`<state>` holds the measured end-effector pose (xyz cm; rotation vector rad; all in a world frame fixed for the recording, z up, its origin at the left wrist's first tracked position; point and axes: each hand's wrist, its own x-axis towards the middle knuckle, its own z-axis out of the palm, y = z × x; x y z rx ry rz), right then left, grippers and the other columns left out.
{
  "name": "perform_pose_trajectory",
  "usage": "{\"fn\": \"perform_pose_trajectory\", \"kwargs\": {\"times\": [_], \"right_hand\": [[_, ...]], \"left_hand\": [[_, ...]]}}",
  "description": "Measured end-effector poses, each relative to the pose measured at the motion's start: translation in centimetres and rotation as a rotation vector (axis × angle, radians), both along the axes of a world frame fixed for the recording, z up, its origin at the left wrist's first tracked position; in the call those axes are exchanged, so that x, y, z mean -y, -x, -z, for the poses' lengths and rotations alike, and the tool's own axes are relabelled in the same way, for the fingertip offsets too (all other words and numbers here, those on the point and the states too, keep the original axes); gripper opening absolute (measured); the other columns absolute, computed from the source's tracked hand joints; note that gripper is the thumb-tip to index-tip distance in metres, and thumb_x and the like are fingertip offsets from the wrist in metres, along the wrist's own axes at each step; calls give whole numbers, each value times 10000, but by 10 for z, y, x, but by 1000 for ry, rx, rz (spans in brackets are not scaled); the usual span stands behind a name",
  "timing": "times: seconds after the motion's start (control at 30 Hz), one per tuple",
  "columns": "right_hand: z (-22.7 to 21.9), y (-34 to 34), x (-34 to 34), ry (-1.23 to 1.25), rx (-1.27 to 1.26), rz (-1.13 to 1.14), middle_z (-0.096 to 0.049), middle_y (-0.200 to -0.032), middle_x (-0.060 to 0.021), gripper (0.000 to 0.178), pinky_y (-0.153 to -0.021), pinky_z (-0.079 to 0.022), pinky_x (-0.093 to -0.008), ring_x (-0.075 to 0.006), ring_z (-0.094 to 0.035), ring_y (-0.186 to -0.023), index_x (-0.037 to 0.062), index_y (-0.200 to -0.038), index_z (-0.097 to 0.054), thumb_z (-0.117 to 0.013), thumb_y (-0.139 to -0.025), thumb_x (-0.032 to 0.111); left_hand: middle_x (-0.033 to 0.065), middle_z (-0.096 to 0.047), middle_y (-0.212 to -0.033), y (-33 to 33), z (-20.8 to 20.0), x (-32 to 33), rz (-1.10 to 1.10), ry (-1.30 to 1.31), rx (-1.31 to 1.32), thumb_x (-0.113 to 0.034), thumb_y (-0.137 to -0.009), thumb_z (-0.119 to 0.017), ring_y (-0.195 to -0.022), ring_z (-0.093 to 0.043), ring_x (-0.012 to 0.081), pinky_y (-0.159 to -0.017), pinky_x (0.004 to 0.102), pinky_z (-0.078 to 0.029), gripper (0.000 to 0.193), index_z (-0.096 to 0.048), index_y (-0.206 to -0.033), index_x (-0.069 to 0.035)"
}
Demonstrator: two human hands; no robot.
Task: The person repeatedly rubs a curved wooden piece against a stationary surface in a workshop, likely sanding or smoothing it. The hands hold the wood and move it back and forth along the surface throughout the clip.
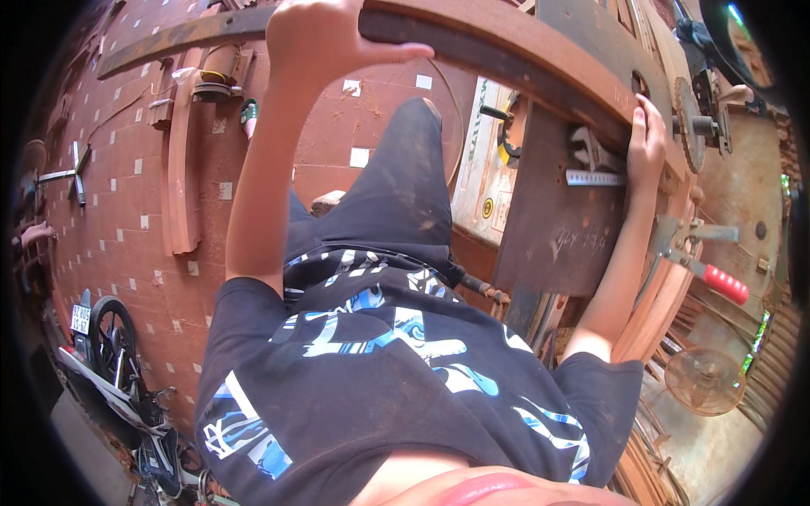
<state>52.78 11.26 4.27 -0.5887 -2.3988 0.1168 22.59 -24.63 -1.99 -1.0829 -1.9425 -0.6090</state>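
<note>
A long reddish wooden beam (506,42) arcs across the top, a dark strip (181,40) along its near side running out to the left. My left hand (316,42) grips the beam; its thumb stretches along the near edge, while the other fingers are mostly hidden. On the right, my right hand (645,143) is closed over the beam's near edge, its thumb out of sight. Beside that hand, an adjustable wrench (593,150) and a white ruler strip (594,178) lie on a dark metal tabletop (548,228) with chalk marks.
A toothed circular blade (689,125) stands beyond my right hand. A clamp with a red handle (724,283) is nearby. A fan (704,381) stands lower right, a motorbike (126,379) lower left. Timber (180,169) lies on the tiled floor. Another person's sandalled foot (249,115) shows at upper left.
</note>
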Motion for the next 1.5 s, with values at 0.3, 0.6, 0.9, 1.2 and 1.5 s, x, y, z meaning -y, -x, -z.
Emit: {"fn": "perform_pose_trajectory", "kwargs": {"times": [0.3,0.6,0.9,1.2,1.5], "right_hand": [[4,-51,60,100,49,33,-639,-1345,-146,381,-1145,-381,-409,-292,-555,-1303,8,-1311,-646,-494,-1074,264],[4,-51,58,116,89,-14,-603,-1391,-146,434,-1161,-362,-414,-290,-516,-1348,28,-1372,-617,-532,-1061,318],[-7,-53,66,32,257,-55,-527,-1476,-140,616,-1206,-286,-466,-317,-424,-1421,86,-1469,-534,-622,-990,464],[-7,-54,66,62,248,-40,-544,-1477,-121,632,-1195,-316,-445,-304,-456,-1414,100,-1462,-551,-660,-967,477],[-5,-40,41,-21,138,-136,-582,-1446,-128,520,-1181,-348,-417,-295,-514,-1378,104,-1404,-615,-719,-955,345]], "left_hand": [[102,-742,-814,-53,1,42,94,27,80,-845,-552,-793,-735,-737,249,-772,356,-567,1035,-722,-1169,-18],[81,-707,-749,-54,0,45,75,26,162,-825,-502,-818,-683,-702,226,-735,326,-552,1042,-747,-1176,-33],[136,-700,-730,-56,-10,50,18,156,311,-775,-545,-842,-679,-697,343,-674,421,-550,1035,-717,-1225,-5],[109,-770,-884,-48,-2,49,124,116,192,-771,-471,-880,-817,-770,264,-731,343,-608,999,-721,-1220,-129],[118,-786,-959,-23,-3,45,89,150,217,-759,-513,-877,-900,-776,280,-797,367,-613,970,-706,-1244,-145]]}}
